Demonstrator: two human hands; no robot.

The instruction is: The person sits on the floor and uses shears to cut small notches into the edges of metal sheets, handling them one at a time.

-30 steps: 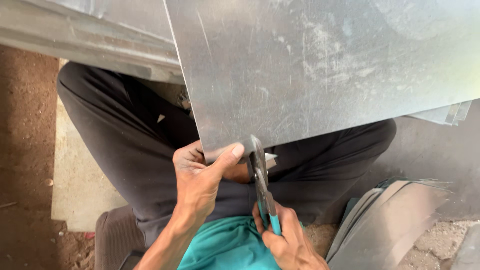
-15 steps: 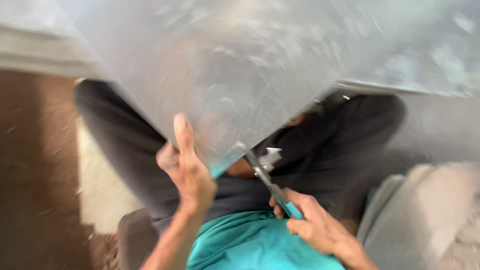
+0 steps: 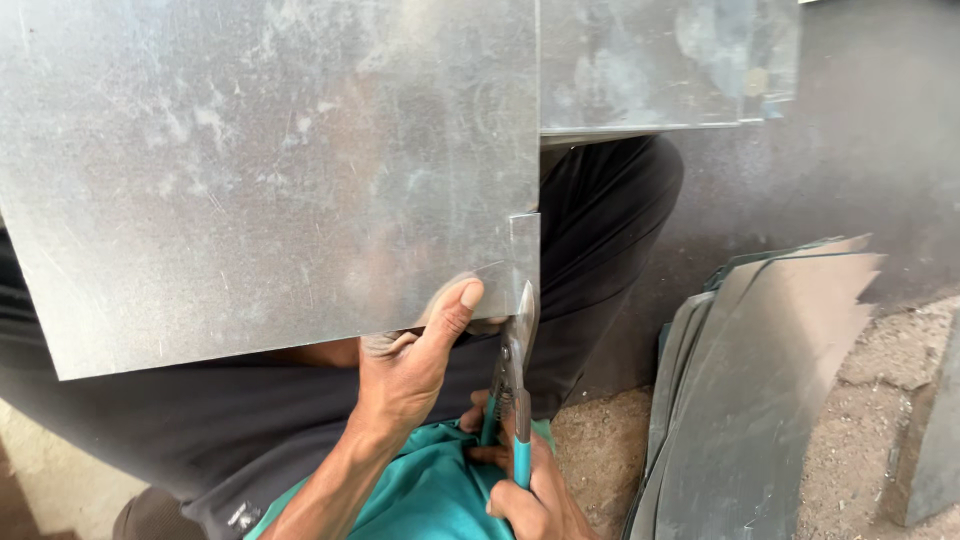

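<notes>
Left hand (image 3: 410, 365) pinches the large grey galvanised metal sheet (image 3: 260, 170) at lower centre; right hand (image 3: 530, 495) is clenched around teal-handled tin snips (image 3: 512, 385) biting its edge.

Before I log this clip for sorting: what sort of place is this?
Probably a small sheet-metal workshop: a galvanised sheet cut with tin snips, stacked curved metal sheets, and a dirt floor.

The metal sheet (image 3: 260, 170) lies over the person's lap; the snips (image 3: 512, 385) stand at its lower right corner; stacked sheets (image 3: 750, 390) lie right, seemingly on the ground.
</notes>
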